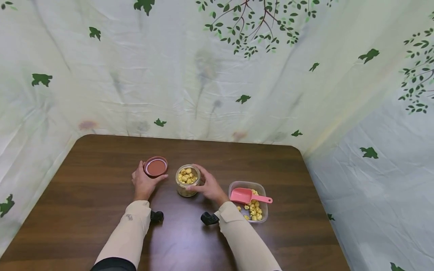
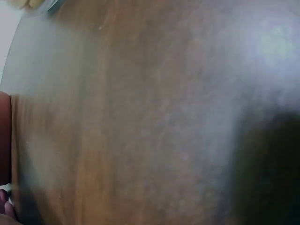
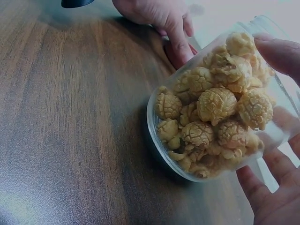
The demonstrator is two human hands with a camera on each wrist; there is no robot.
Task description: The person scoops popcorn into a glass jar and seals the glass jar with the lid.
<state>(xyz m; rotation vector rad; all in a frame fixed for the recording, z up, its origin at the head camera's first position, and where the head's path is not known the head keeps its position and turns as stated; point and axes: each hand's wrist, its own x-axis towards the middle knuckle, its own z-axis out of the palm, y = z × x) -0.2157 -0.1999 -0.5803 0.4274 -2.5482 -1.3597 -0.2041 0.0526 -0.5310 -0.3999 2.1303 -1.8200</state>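
A clear jar (image 1: 185, 189) full of caramel popcorn (image 3: 217, 104) stands uncovered near the middle of the table. My right hand (image 1: 211, 187) grips it from the right, thumb on the near side and fingers round the far side. To the jar's left, my left hand (image 1: 143, 183) holds a round red-brown lid (image 1: 156, 167) by its edge, with the inside facing up. The thumb runs along the lid's near edge. In the left wrist view only a sliver of the lid (image 2: 4, 138) and some fingertips (image 2: 6, 206) show.
Right of my right hand sits a clear plastic tub (image 1: 265, 216) with some popcorn inside. A pink scoop (image 1: 242, 195) lies across it, its handle over the right rim. The brown table (image 1: 101, 169) ends at a leaf-patterned cloth (image 1: 183, 82) behind.
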